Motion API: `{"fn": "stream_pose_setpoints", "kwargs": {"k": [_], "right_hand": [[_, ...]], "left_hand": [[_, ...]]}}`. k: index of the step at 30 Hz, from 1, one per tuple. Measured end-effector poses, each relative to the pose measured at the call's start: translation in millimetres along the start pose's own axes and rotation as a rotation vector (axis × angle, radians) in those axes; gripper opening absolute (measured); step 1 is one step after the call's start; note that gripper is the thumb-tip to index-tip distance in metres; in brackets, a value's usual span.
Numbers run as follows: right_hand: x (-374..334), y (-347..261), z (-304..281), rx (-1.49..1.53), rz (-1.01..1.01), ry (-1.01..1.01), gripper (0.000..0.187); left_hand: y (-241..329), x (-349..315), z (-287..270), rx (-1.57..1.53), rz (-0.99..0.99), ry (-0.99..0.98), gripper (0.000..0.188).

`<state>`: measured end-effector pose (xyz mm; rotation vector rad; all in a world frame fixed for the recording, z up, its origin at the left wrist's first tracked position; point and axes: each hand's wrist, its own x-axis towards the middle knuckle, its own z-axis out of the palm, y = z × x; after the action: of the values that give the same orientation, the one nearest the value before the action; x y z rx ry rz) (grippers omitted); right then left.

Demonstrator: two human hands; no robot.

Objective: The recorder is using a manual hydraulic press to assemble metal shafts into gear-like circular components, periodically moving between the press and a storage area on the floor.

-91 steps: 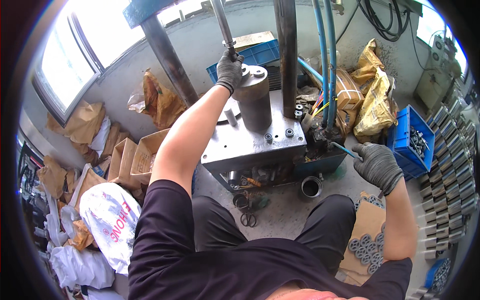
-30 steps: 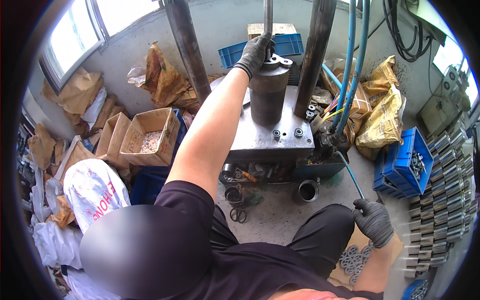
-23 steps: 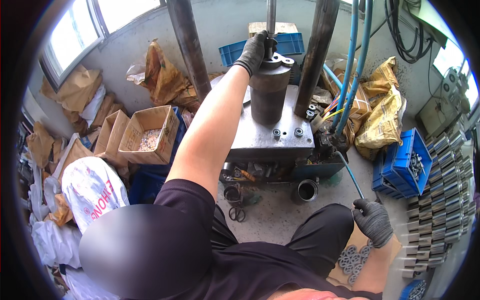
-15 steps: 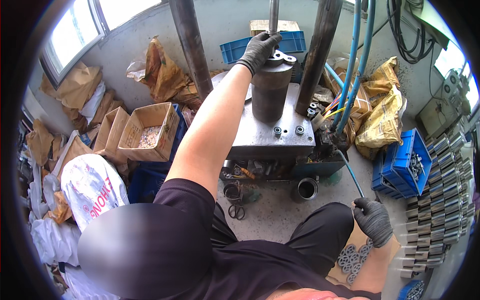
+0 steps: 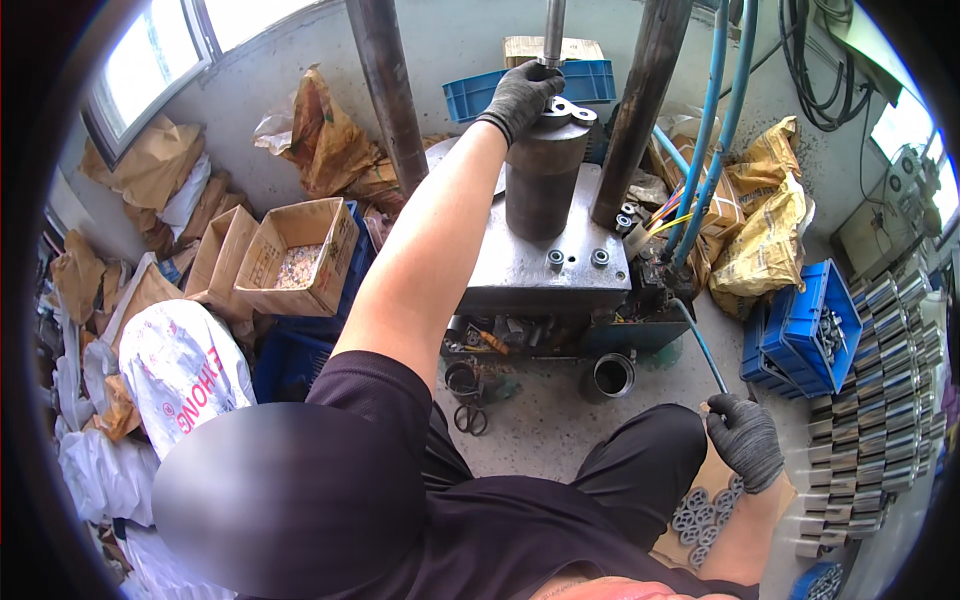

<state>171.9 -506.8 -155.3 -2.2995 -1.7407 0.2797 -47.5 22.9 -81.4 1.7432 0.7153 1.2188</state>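
Note:
My left hand (image 5: 522, 98), in a dark grey knit glove, reaches up to the top of a thick dark steel cylinder (image 5: 543, 190). Its fingers are bent and closed at the lower end of a vertical steel rod (image 5: 554, 32); what they grip is mostly hidden. Beside them, a flat metal piece with holes (image 5: 575, 112) lies on the cylinder's top. The cylinder stands upright on the press's steel bed (image 5: 520, 275). At the lower right my gloved right hand (image 5: 745, 445) is closed at the end of a thin blue lever (image 5: 703, 347).
Two dark press columns (image 5: 388, 90) flank the cylinder. Blue hoses (image 5: 715, 120) hang at right. Blue bins (image 5: 820, 330) and stacked shiny metal sleeves (image 5: 870, 430) stand beyond my right hand. Cardboard boxes (image 5: 295, 300) and bags are at left; ring-shaped parts (image 5: 700, 515) lie near my right forearm.
The view has shifted slightly. My left hand stays by the rod's end and my right hand stays on the lever, with little visible movement.

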Motion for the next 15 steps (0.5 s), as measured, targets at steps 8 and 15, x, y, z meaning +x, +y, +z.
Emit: {"fn": "stream_pose_setpoints", "kwargs": {"k": [8, 15], "right_hand": [[2, -1, -3, 0.041, 0.001, 0.061, 0.028], [71, -6, -57, -0.028, -0.287, 0.686, 0.012]], "left_hand": [[1, -1, 2, 0.019, -0.031, 0.023, 0.026], [-7, 4, 1, 0.151, 0.081, 0.09, 0.045]]}}
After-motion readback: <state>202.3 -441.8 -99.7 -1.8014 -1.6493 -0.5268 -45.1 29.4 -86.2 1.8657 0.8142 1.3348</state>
